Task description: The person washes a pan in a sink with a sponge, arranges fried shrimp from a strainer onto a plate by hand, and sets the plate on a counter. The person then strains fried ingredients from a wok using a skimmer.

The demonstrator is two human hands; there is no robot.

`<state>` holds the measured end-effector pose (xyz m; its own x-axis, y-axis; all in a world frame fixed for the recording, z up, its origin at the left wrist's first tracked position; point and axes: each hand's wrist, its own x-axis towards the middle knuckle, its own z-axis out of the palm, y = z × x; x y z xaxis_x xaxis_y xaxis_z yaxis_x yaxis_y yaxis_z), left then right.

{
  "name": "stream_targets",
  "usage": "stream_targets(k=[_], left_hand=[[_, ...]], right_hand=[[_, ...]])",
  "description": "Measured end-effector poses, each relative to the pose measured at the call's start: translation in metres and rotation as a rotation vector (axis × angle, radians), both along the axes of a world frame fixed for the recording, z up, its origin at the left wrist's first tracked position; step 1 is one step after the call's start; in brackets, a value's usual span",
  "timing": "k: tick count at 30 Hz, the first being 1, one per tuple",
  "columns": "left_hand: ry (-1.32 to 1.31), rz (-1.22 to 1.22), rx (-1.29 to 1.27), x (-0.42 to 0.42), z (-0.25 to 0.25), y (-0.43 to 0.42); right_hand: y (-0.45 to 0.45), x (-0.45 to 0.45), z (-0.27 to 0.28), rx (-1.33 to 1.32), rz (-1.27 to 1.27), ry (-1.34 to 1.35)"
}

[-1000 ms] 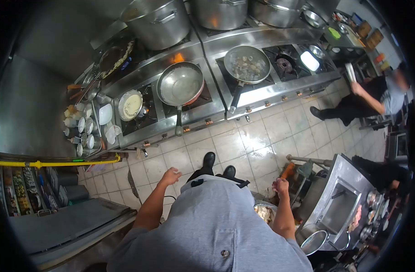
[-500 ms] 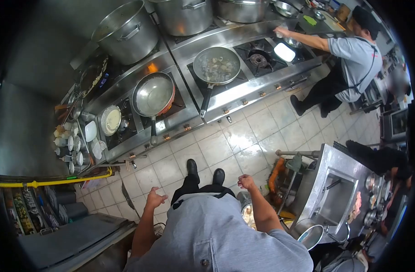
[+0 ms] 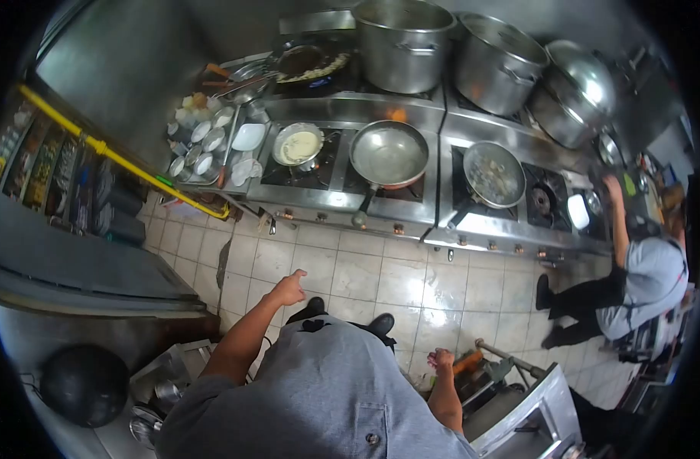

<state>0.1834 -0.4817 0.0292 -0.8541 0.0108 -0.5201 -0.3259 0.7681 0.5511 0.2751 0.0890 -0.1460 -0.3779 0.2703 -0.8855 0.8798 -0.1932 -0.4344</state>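
Observation:
My left hand [image 3: 289,289] hangs in the air over the tiled floor, empty, its fingers loosely apart. It is nearest to the stove front. My right hand [image 3: 441,358] is lower and to the right, above the floor near the steel sink unit, with fingers loosely curled and nothing seen in them. Ahead on the stove [image 3: 327,200] stand a small pan with a creamy white content [image 3: 298,145], a bare steel frying pan [image 3: 389,155] and a pan with pieces in liquid [image 3: 494,174]. Neither hand touches any of these.
Large stockpots [image 3: 406,57] stand behind the burners. A co-worker [image 3: 648,283] reaches over the stove's right end, near a white dish [image 3: 578,212]. A yellow pipe [image 3: 128,157] runs along the left. A steel sink unit [image 3: 545,402] is at lower right, a black wok [image 3: 84,385] at lower left.
My view has turned left, so the stove and co-worker sit further right. My left hand has swung forward with its fingers pointing right; my right hand is lower in view.

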Motion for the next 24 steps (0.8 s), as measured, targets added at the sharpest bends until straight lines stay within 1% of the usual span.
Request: stream_targets(k=[1,3,5,6,7,9,10,11,12,13,14,15,16,17,18,19,20,21,23,24], left_hand=[[0.006,0.016,0.011,0.003,0.004,-0.006],[-0.228,0.099,0.097,0.008,0.017,-0.023],[-0.197,0.109,0.114,0.020,0.007,-0.053],[-0.174,0.109,0.120,0.027,0.002,-0.072],[-0.179,0.159,0.144,0.035,-0.004,-0.092],[-0.216,0.184,0.098,0.053,-0.029,-0.137],[-0.108,0.104,0.023,0.066,-0.043,-0.160],[-0.109,0.123,0.044,0.069,-0.037,-0.178],[-0.142,0.116,0.106,0.071,-0.015,-0.193],[-0.182,0.109,0.169,0.075,0.000,-0.207],[-0.141,0.075,0.149,0.080,0.004,-0.223],[-0.167,0.087,0.162,0.080,0.013,-0.238],[-0.192,0.025,0.155,0.076,0.025,-0.251],[-0.206,-0.041,0.145,0.072,0.029,-0.263],[-0.211,-0.043,0.150,0.068,0.026,-0.275],[-0.194,-0.093,0.117,0.063,0.023,-0.286],[-0.172,-0.138,0.083,0.055,0.021,-0.294],[-0.169,-0.126,0.088,0.047,0.019,-0.299],[-0.099,-0.117,-0.014,0.035,0.019,-0.305],[-0.113,-0.081,-0.007,0.025,0.026,-0.303]], right_hand=[[-0.008,0.000,0.001,0.015,0.026,-0.027],[-0.032,-0.011,-0.001,0.048,0.086,-0.060],[-0.070,-0.025,-0.004,0.021,0.176,-0.043],[-0.095,-0.035,-0.003,0.024,0.183,-0.036],[-0.122,-0.044,-0.003,0.038,0.234,-0.009],[-0.186,-0.064,0.003,0.026,0.298,0.026],[-0.214,-0.072,0.009,0.011,0.320,0.028],[-0.249,-0.083,0.019,0.033,0.347,0.040],[-0.283,-0.098,0.033,0.056,0.371,0.024],[-0.314,-0.111,0.043,0.015,0.520,0.127],[-0.336,-0.116,0.048,-0.040,0.664,0.223],[-0.348,-0.123,0.022,0.288,1.206,0.665],[-0.377,-0.134,0.046,0.413,1.272,0.712],[-0.395,-0.147,0.051,0.446,1.499,0.834],[-0.413,-0.155,0.042,0.429,1.464,0.911],[-0.421,-0.160,0.039,0.431,1.470,0.907],[-0.444,-0.173,0.062,0.417,1.599,0.964],[-0.467,-0.188,0.079,0.398,1.733,1.021],[-0.496,-0.212,0.074,0.348,1.846,1.259],[-0.511,-0.226,0.069,0.285,1.888,1.307]])
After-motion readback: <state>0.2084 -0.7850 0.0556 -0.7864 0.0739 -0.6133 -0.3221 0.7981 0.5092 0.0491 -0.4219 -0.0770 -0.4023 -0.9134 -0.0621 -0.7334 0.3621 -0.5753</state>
